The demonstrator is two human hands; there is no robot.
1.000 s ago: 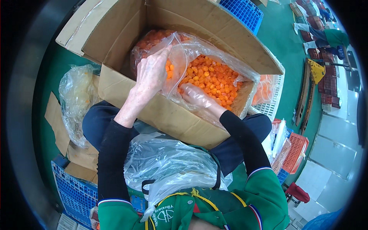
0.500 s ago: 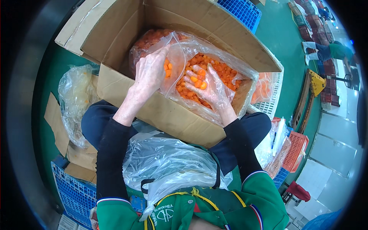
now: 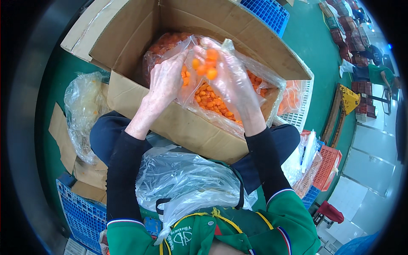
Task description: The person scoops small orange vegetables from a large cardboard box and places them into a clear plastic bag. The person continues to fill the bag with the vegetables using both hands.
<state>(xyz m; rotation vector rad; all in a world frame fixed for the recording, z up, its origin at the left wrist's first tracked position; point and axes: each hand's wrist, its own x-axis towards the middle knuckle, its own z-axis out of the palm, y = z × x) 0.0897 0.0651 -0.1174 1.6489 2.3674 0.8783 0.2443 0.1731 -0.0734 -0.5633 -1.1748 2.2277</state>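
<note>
My left hand, bare, has its fingers closed on the upper edge of a clear plastic bag inside a cardboard box. My right hand, in a clear plastic glove and blurred by motion, is raised over the bag, cupping several orange pieces close beside my left hand's fingertips. More small orange pieces fill the bag below. A darker orange bagged mass lies at the back of the box.
A blue crate and white basket stand beside the box. Crumpled plastic lies left, a red crate right. A pallet jack stands on the green floor; a co-worker in green is beyond it.
My right hand has come up out of the orange pieces with several in it and moved up and left toward my left hand, which stays put. The distant co-worker has moved.
</note>
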